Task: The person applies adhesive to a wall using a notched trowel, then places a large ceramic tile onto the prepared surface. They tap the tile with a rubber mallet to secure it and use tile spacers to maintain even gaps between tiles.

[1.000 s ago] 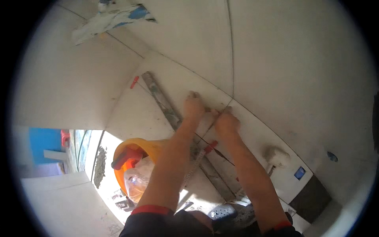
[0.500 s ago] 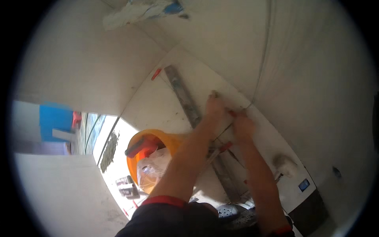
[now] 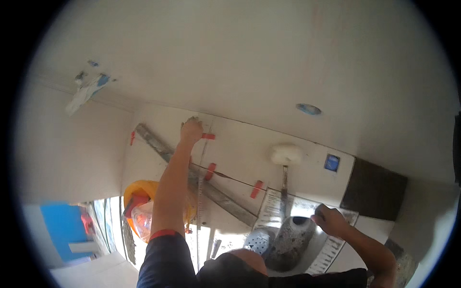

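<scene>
My left hand [image 3: 192, 130] reaches out to the far floor tile [image 3: 230, 139], beside a tile joint. Its fingers are curled down at the tile; what they hold, if anything, is hidden. Just right of it a red plastic wedge [image 3: 208, 136] sits across the joint. More red wedges [image 3: 210, 171] stand along the nearer joint. My right hand [image 3: 332, 221] is closed, drawn back to the right above my shoe [image 3: 290, 245]; I cannot make out anything in it. A white-headed mallet [image 3: 286, 154] lies between the hands, its handle toward me.
A long metal straightedge [image 3: 225, 204] lies diagonally under my left arm. An orange bucket [image 3: 144, 186] holding a red-and-black tool and clear plastic stands left. A dark square patch [image 3: 377, 187] and a blue-covered floor opening [image 3: 332, 162] are at right. Walls rise behind.
My view has turned to the right. My right hand has left the spot beside my left hand and come back toward my body. My left hand remains by the tile joint.
</scene>
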A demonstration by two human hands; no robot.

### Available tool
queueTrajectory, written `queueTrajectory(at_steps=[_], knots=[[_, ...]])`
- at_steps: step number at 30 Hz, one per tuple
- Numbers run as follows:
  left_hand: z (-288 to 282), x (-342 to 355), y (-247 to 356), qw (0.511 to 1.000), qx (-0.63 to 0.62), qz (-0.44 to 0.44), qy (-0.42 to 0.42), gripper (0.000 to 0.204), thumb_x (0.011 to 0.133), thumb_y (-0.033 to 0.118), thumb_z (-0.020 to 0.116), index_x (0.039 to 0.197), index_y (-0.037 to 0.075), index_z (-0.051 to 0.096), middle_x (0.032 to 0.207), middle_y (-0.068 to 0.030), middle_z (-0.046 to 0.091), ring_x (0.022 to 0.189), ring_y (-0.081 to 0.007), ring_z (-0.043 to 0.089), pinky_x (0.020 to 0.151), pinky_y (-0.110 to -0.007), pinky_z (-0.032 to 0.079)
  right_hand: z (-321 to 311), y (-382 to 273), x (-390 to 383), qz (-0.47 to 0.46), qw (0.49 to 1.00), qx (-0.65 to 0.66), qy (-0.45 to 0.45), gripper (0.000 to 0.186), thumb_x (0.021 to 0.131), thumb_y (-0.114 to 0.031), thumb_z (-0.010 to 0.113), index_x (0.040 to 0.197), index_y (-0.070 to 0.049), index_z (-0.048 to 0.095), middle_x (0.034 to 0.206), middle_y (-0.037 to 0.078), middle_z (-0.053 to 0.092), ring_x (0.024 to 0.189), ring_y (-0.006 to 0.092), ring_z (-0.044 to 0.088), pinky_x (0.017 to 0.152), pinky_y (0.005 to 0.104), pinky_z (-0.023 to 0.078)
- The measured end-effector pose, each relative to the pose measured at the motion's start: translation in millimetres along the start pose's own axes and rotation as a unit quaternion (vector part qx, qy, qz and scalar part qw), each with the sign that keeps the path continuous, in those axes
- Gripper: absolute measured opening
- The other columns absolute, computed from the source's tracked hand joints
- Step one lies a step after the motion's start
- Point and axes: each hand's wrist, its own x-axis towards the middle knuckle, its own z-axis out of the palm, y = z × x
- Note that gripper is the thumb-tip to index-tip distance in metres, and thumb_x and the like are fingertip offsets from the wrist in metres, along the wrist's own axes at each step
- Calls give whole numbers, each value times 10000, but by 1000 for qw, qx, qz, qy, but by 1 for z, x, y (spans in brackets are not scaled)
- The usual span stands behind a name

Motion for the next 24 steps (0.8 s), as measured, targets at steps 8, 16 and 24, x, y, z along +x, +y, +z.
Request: queueTrajectory(at_steps=[8,16,24], knots=[[32,-25,124,988,97,90,-84,564,1007,418,345,1171,-48,617,1220,-304,575,1138,-448,551,986,-547,435,102,76,-183,223,928,293,65,336,957,-334,598,1033,-8,616,835,92,681,776,183,635,718,339,501],[-67,-141,267,939,-235,244,57,314,940,262,539,1127,35,649,1148,-189,652,1074,-387,604,954,-449,470,184,62,-204,228,832,489,126,311,943,-322,626,1017,-20,628,804,30,629,734,131,556,670,309,469],[-18,-233,426,852,-36,516,-82,846,896,366,644,1470,-95,228,1565,-264,180,1466,-391,142,1204,-469,129,164,17,-261,76,814,502,282,322,946,-344,621,1081,-51,616,958,54,616,892,148,541,805,321,448]])
